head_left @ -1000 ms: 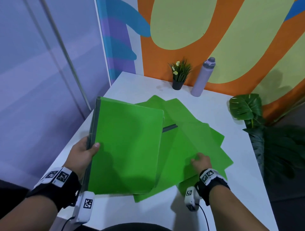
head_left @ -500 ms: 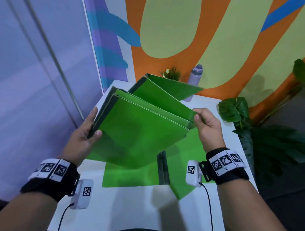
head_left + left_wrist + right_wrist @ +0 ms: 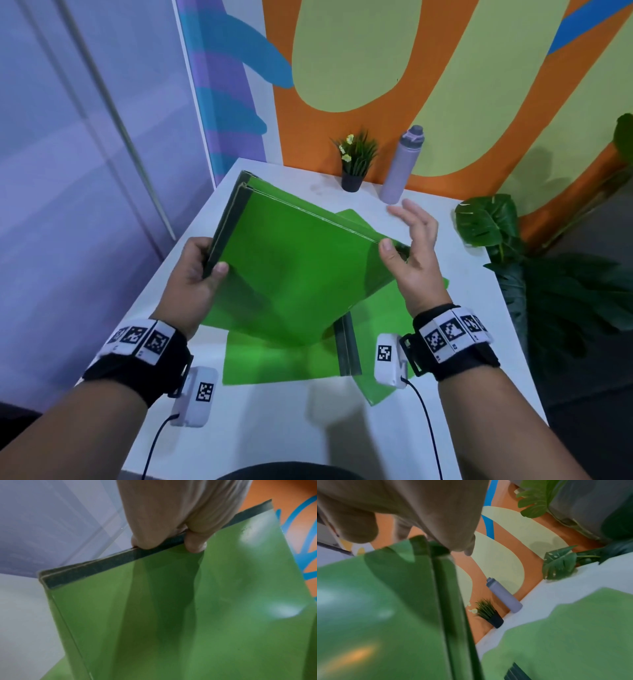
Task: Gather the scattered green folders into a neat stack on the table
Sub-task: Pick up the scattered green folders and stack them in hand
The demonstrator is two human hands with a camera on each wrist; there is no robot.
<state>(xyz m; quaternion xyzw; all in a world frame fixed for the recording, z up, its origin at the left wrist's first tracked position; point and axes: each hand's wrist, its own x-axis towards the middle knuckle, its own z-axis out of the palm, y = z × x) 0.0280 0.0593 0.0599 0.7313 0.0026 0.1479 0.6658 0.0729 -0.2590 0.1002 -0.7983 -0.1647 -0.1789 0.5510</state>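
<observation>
I hold a bundle of green folders [image 3: 291, 267] tilted up above the white table [image 3: 274, 428]. My left hand [image 3: 195, 274] grips its dark spine edge, thumb in front; the left wrist view shows that left hand [image 3: 171, 520] clamped on the bundle [image 3: 188, 608]. My right hand [image 3: 411, 246] lies against the bundle's right corner with fingers straight and spread, thumb on the front face. In the right wrist view the right hand [image 3: 419, 513] sits above the bundle [image 3: 385, 601]. More green folders [image 3: 274, 359] lie fanned on the table beneath, also seen as loose folders [image 3: 565, 635].
A small potted plant [image 3: 354, 164] and a lilac bottle [image 3: 400, 164] stand at the table's far edge by the painted wall. A large leafy plant [image 3: 489, 219] stands off the table's right side. A glass partition runs along the left.
The bundle came up off the table, fanned apart half a second ago, and its folders have now closed together. My right hand went from pinching the right corner to straight, spread fingers.
</observation>
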